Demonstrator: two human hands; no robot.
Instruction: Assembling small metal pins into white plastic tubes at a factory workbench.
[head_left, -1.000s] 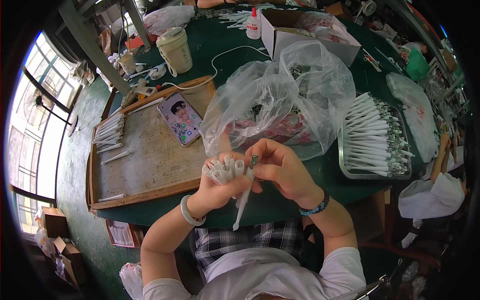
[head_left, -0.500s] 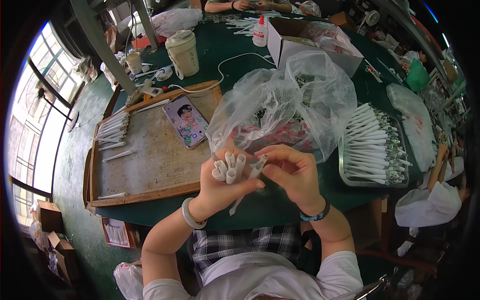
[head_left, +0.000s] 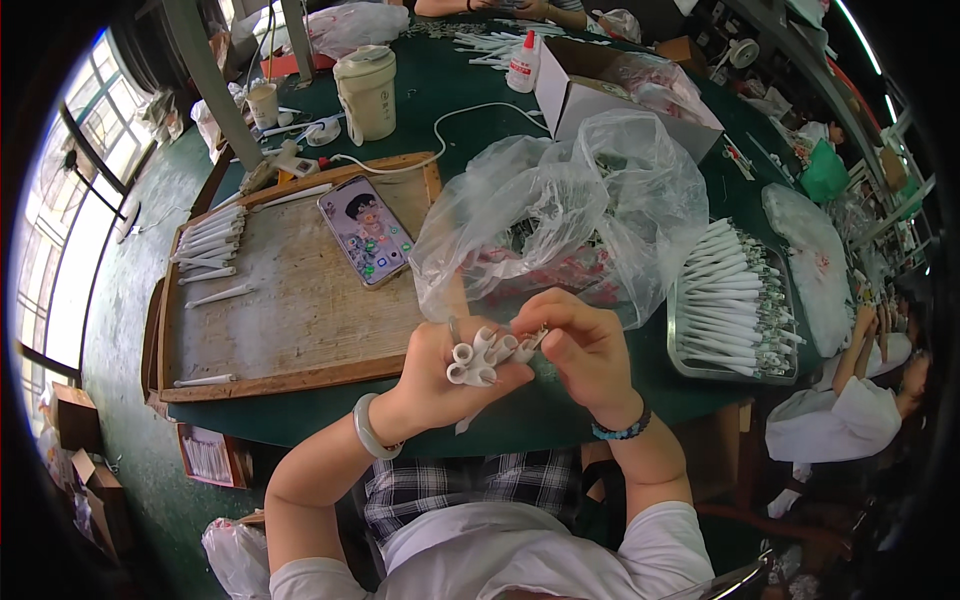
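Note:
My left hand point(head_left: 435, 378) is closed around a bundle of several white hollow tubes point(head_left: 478, 365), their open ends turned up toward me. Close beside it, my right hand point(head_left: 592, 360) pinches a small, thin metallic piece point(head_left: 541, 337) with thumb and forefinger, at the mouth of the rightmost tube. Whether the piece sits inside that tube is too small to tell. Just beyond the hands lies a clear plastic bag point(head_left: 560, 215) with small metallic and reddish parts in it. To the right, a metal tray point(head_left: 735, 377) holds many white tubes with metallic ends.
A wooden board with a raised rim point(head_left: 290, 387) lies at left, bearing a phone point(head_left: 366, 232) and several white tubes point(head_left: 210, 240). Behind stand a lidded cup point(head_left: 367, 95), a glue bottle point(head_left: 522, 65) and a cardboard box point(head_left: 570, 95). A white cable point(head_left: 437, 130) crosses the table; other people sit nearby.
My right fingers have gone from gripping near a tube's end to pinching a small metallic piece there. The tube bundle has shifted slightly right and down in my left hand; the whole view has moved a little.

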